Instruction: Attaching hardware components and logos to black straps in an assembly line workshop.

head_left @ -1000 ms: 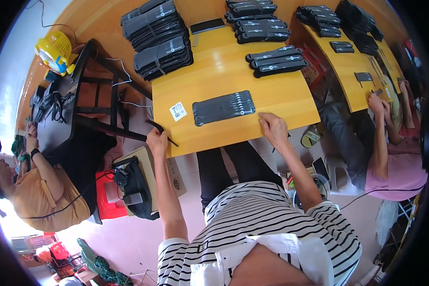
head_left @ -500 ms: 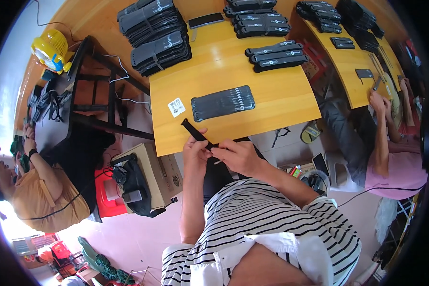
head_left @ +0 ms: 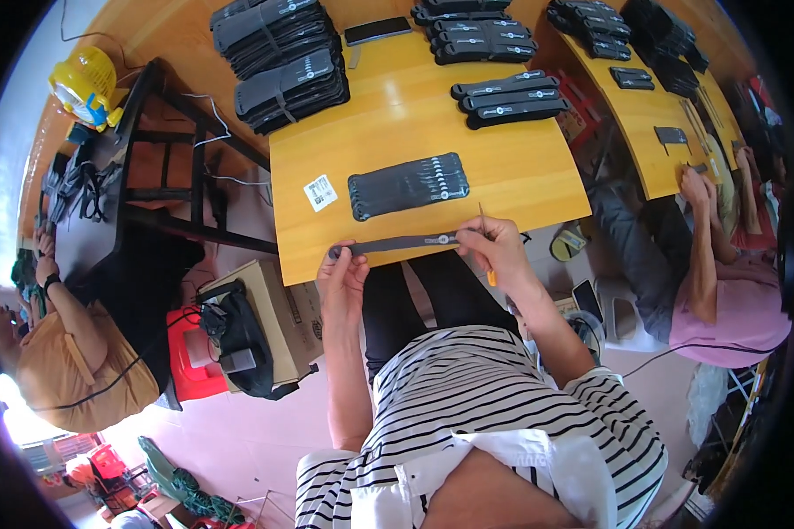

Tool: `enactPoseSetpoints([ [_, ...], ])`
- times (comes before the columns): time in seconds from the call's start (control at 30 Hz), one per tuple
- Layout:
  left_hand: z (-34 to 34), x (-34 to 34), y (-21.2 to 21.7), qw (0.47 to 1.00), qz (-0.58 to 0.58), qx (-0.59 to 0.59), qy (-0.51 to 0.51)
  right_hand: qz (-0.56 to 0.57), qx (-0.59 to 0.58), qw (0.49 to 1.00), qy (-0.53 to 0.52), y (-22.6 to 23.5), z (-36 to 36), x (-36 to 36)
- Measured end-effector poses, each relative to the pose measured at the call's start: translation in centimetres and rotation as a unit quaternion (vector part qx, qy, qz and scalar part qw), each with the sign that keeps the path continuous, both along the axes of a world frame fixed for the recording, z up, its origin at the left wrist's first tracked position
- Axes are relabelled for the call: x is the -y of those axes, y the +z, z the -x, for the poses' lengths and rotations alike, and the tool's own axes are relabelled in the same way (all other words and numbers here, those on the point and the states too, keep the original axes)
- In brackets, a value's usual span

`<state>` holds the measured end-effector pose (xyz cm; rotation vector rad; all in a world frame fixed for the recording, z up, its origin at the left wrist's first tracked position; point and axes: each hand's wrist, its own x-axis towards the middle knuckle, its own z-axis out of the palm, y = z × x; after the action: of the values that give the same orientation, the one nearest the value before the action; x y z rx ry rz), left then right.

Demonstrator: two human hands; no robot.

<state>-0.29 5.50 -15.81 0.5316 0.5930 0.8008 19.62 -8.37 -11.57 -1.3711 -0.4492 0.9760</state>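
Note:
A black strap (head_left: 397, 242) with a pale printed mark near its right end is stretched almost level along the table's front edge. At its left end, my left hand (head_left: 344, 275) pinches it between thumb and fingers. My right hand (head_left: 500, 251) grips the other end. That same hand also holds a slim tool with an orange end (head_left: 491, 278); a thin dark point sticks up above the fingers, and the tool's exact kind is unclear. Just beyond the strap, a row of overlapping black straps (head_left: 406, 187) lies flat on the wooden table (head_left: 304, 150).
A white label sheet (head_left: 320, 192) lies left of the row. Banded stacks of black straps (head_left: 291, 88) stand at the back left, with more bundles (head_left: 512, 101) at the back right and a dark phone-like slab (head_left: 378, 31) between. Co-workers sit at both sides. An open carton (head_left: 282, 309) stands left.
The strap has gone from slanted and bunched between my close-together hands to stretched out level. My right hand has moved right and up, and the orange-ended tool now shows in it.

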Motion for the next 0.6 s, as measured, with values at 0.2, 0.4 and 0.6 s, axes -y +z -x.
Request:
enactPoseSetpoints([
  [0.2, -1.3, -1.8, -0.1, 0.979, -0.093, -0.178, -0.027, 0.024, -0.041, 0.999, 0.007, -1.8, -3.0, -0.2],
  [0.4, -3.0, -4.2, -2.4, 0.940, -0.192, -0.279, -0.038, 0.087, 0.053, 0.994, -0.046, -4.0, -5.1, -2.0],
  [0.6, -4.2, -5.3, -2.5, 0.938, -0.171, -0.300, -0.035, 0.101, 0.105, 0.988, -0.052, -5.5, -6.2, -3.2],
])
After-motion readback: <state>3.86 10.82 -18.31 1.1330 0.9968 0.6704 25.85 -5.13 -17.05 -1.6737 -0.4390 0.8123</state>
